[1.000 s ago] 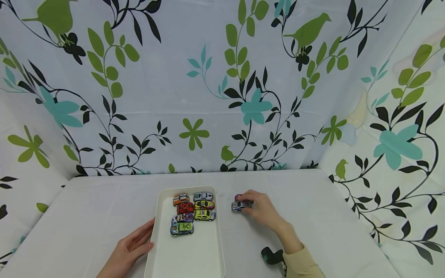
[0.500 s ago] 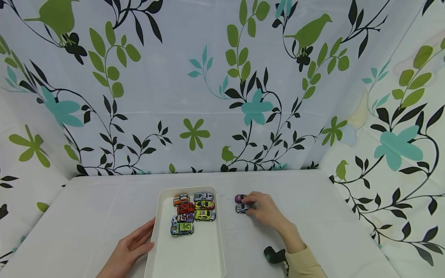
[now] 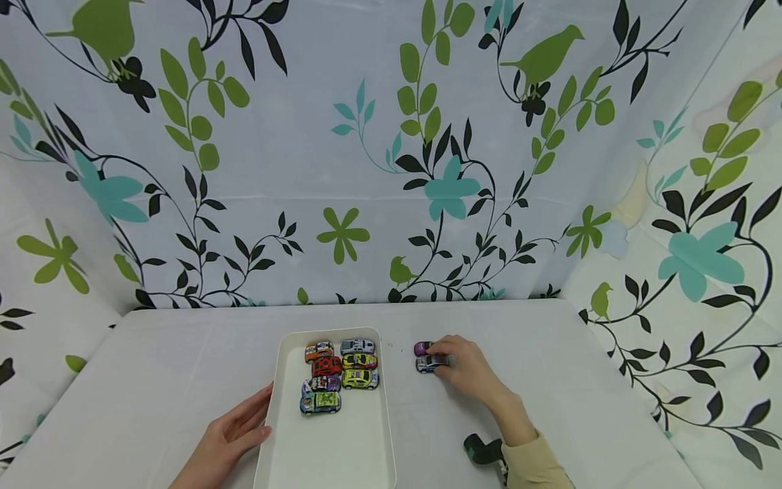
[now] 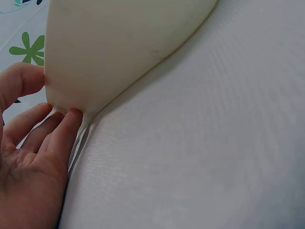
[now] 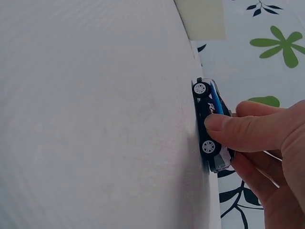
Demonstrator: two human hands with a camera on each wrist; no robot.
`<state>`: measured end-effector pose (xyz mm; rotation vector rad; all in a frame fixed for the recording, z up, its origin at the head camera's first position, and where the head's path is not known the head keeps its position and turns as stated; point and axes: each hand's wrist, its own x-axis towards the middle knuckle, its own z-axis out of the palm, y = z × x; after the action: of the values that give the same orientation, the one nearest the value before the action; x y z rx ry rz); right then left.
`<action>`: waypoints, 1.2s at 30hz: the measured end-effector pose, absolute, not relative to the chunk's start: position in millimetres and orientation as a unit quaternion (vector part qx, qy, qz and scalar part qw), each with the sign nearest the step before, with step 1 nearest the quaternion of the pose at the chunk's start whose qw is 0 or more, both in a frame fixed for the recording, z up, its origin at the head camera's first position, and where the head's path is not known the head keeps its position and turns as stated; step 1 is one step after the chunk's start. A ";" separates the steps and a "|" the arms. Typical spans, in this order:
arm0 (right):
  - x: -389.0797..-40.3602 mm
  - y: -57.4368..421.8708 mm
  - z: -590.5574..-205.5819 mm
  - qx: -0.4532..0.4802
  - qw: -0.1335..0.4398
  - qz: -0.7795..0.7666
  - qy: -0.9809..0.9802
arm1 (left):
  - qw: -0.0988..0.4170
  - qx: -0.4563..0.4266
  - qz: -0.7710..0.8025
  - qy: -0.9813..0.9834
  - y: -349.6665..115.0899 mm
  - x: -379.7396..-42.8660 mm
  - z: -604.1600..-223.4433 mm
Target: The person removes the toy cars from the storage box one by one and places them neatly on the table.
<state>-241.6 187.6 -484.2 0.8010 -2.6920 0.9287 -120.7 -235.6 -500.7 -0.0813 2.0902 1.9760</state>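
Note:
A silver toy car [image 3: 430, 364] with a blue stripe sits on the white table to the right of the tray, its wheels at the tabletop. My right hand [image 3: 473, 370] pinches it, with the thumb along its side in the right wrist view. Just behind it stands a purple toy car [image 3: 421, 348], partly covered by my fingers. My left hand [image 3: 229, 438] touches the outer left wall of a white tray [image 3: 330, 451], its fingertips [image 4: 74, 114] lying against the wall in the left wrist view. Two columns of toy cars fill the tray's far part, among them a red car [image 3: 326, 366].
Nearest in the left column is a green and blue car [image 3: 320, 403]; a yellow car [image 3: 360, 379] is nearest in the right column. A black device [image 3: 479, 449] shows by the right sleeve [image 3: 534, 465]. Patterned cloth [image 3: 366, 170] hangs behind the table.
My right hand slid the silver car slightly rightward, below the purple car, then stayed nearly still. The left hand and the tray have not moved.

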 end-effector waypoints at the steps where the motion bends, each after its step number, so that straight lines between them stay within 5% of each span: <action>1: -241.5 187.6 -483.9 0.270 0.094 0.312 -0.906 | 0.132 -0.029 0.680 0.721 -235.7 -120.8 -500.8; 29: -236.9 179.1 -472.1 0.281 0.117 0.320 -0.897 | 0.127 -0.017 0.681 0.721 -235.7 -118.4 -497.9; 36: -230.3 162.8 -458.4 0.289 0.080 0.352 -0.887 | 0.127 -0.021 0.683 0.719 -235.3 -118.7 -497.7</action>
<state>-230.3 162.8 -458.4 0.8639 -2.6527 1.0529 -118.7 -235.3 -497.7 -0.0604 2.0925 1.9874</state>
